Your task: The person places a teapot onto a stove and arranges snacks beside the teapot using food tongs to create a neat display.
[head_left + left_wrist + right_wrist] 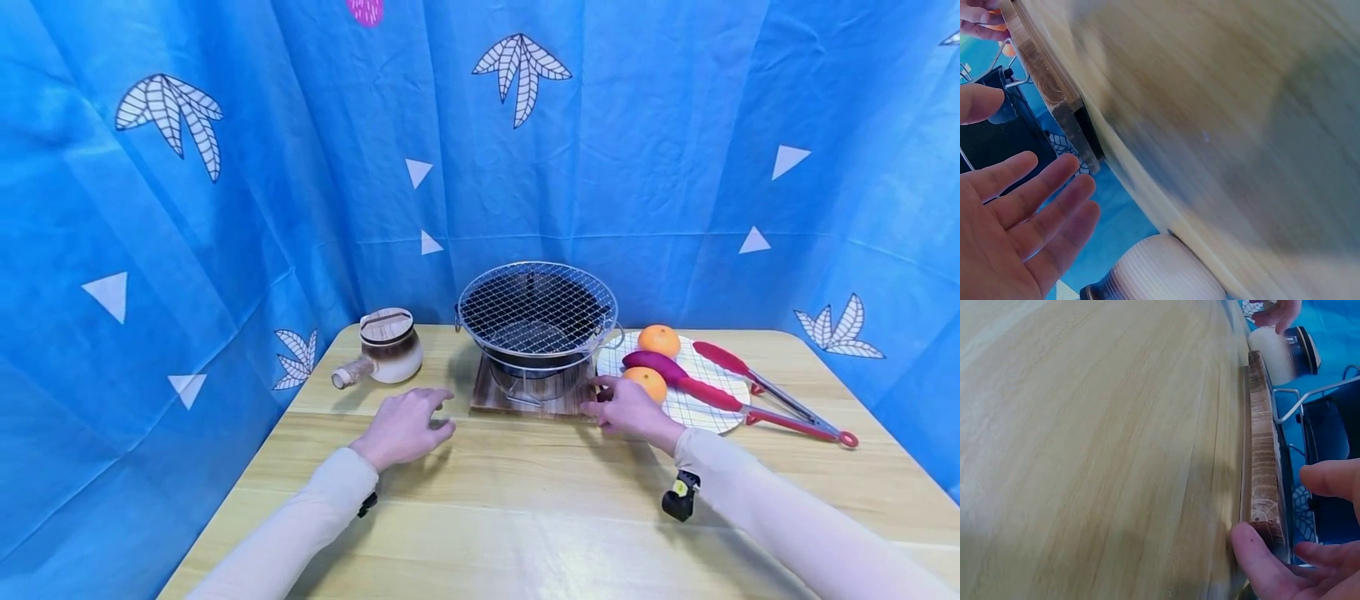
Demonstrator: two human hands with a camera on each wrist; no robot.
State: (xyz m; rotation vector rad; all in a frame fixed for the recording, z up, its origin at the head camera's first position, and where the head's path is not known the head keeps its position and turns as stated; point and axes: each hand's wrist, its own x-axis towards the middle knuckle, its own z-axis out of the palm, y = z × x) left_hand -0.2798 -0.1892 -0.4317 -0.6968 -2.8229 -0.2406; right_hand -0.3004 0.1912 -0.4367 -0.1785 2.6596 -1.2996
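A round charcoal grill with a wire rack (534, 312) stands on a dark brown wooden board (491, 392) at the back middle of the table. My right hand (630, 408) is at the board's front right corner. In the right wrist view one fingertip (1245, 536) lies against the end of that board (1264, 444), while another finger stretches out apart from it. My left hand (405, 427) hovers over the table, left of the board, and holds nothing. Its fingers (1060, 212) are spread and loosely bent, with a gap between them and the board.
Left of the grill is a small lidded pot (396, 354) with a side handle. At right a plate (693, 417) bears two oranges (659, 342) and a purple eggplant (651, 363). Red-tipped tongs (795, 408) lie across its edge. Blue curtains (637, 167) surround the wooden table (480, 517).
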